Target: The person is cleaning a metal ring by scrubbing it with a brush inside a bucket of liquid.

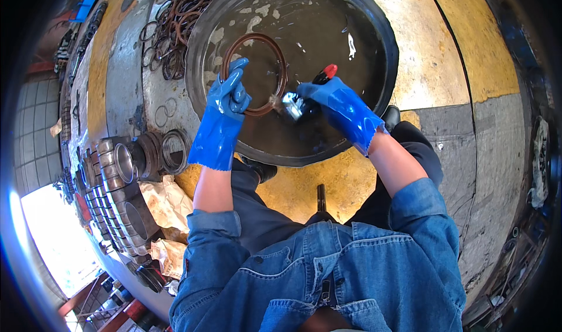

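Observation:
My left hand (230,92), in a long blue rubber glove, is closed round the left side of a reddish-brown ring (257,36). The ring tilts above a wide round tub (383,36) of murky brown liquid. My right hand (331,101), gloved the same way, grips a hand tool (293,105) with a black body, a red end and a shiny metal head. That head is at the ring's lower right edge, where a small blur hides whether they touch. The tool's exact kind does not show.
Many dark and brown rings (187,19) lie heaped left of the tub, with thin rings (162,115) nearer me. Rows of metal cylinders (126,162) and crumpled brown paper (167,200) are at my left. My feet flank the tub's near rim, on a worn yellow and grey floor (439,86).

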Available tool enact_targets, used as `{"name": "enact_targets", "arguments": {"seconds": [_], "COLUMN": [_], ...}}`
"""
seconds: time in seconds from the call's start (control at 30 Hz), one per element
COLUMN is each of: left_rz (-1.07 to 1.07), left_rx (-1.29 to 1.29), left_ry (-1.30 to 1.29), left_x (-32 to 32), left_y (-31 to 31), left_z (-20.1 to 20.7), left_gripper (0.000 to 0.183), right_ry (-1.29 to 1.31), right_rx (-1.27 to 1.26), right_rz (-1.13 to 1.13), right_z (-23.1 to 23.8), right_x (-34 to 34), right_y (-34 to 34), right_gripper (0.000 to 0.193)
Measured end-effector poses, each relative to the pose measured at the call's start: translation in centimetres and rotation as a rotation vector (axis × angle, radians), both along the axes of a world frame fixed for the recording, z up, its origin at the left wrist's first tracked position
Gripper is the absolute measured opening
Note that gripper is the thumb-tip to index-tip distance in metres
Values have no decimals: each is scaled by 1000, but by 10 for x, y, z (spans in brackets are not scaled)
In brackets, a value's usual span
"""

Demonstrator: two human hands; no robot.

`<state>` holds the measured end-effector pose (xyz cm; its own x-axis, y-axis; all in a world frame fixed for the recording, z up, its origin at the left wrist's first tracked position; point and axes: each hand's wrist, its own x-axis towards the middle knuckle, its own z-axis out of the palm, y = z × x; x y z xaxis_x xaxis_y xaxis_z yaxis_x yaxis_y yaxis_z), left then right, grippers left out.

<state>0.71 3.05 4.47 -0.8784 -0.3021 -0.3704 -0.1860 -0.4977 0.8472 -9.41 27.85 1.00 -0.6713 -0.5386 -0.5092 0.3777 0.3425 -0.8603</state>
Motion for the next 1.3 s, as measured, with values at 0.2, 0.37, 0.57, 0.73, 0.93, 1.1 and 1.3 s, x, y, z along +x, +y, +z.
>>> {"name": "enact_targets", "arguments": {"seconds": [0.2,0.37,0.57,0.73,0.93,1.1,1.3], "left_rz": [-48,-229,-486,-419,-233,-223,-64], "left_rx": [-63,-228,-460,-429,-66,258,-177], "left_ry": [-36,-112,-150,-157,-13,282,10], "left_x": [-13,-14,-12,-1,0,-1,-6], "left_y": [-9,12,29,31,5,-15,18], "left_z": [-5,1,9,26,7,1,18], "left_gripper": [41,52,45,38,64,60,58], "right_ry": [178,247,326,107,-366,-242,76], "right_rx": [287,-255,-240,-391,-361,-370,95], "right_rz": [-22,-170,121,-210,-707,-500,-244], "right_z": [-6,33,53,29,-6,-15,23], "right_x": [-19,-44,-40,-46,-67,-43,-40], "right_y": [-2,9,0,6,18,24,20], "right_gripper": [38,16,28,30,22,23,42]}}
